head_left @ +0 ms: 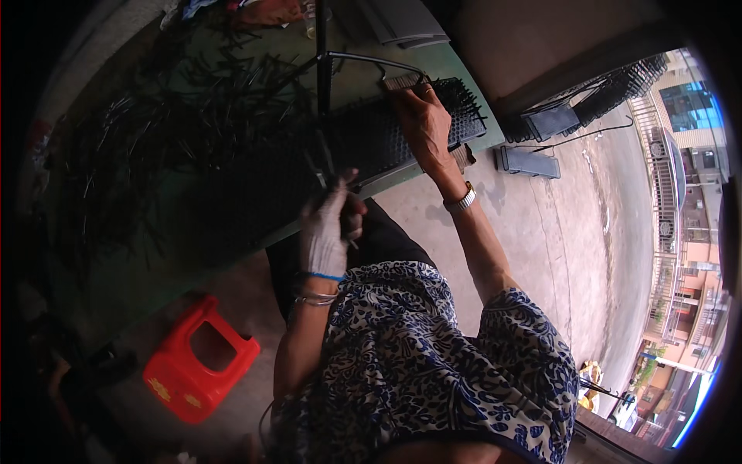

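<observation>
A long black perforated panel [371, 143] with bristly black ends lies along the table's near edge. My right hand [423, 124], bare with a watch at the wrist, reaches over its right part. Its fingers are curled down onto a tan ribbed piece [403, 82] at the panel's far side. My left hand [331, 228] wears a whitish glove with a blue cuff and is smeared by motion near the table edge. Its fingers look curled around a thin metallic thing [321, 164], whose kind I cannot make out. A black metal bar [324, 85] stands up beyond the left hand.
Several loose black strips [178, 124] cover the green table [433, 54]'s left part. Grey flat sheets [406, 23] lie at its far edge. A red plastic stool [202, 359] stands on the floor at lower left. Dark framed trays [528, 162] are at right, beside the pale floor [556, 224].
</observation>
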### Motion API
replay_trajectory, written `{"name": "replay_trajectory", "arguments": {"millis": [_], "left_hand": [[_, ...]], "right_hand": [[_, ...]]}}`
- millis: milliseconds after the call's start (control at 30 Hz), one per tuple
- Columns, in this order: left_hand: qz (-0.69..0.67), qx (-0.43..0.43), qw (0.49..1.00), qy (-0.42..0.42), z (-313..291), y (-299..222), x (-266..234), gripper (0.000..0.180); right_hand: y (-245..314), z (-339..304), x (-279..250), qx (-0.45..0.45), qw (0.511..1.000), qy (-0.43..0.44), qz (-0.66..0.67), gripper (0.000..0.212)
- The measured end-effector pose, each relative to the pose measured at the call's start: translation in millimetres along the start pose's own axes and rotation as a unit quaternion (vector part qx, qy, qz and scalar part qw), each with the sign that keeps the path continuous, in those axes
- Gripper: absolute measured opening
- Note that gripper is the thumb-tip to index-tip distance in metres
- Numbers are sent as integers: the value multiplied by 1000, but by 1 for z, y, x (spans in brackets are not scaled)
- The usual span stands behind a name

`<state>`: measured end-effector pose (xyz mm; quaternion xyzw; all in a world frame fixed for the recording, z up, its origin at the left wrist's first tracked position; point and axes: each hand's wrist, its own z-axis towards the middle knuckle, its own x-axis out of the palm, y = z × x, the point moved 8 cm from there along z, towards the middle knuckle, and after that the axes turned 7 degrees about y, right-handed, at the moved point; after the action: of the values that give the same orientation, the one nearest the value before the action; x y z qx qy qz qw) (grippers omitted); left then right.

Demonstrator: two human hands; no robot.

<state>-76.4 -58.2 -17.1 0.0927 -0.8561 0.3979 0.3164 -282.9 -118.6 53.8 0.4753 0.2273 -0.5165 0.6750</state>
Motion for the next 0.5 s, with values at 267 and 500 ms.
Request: {"name": "replay_trajectory", "arguments": {"millis": [267, 500], "left_hand": [[170, 236, 923, -253, -72, -124, -150, 25], [247, 167, 871, -392, -93, -126, -254, 21]], "right_hand": [[3, -1, 13, -6, 989, 18, -147, 28], [14, -76, 8, 185, 940, 170, 230, 30]]}}
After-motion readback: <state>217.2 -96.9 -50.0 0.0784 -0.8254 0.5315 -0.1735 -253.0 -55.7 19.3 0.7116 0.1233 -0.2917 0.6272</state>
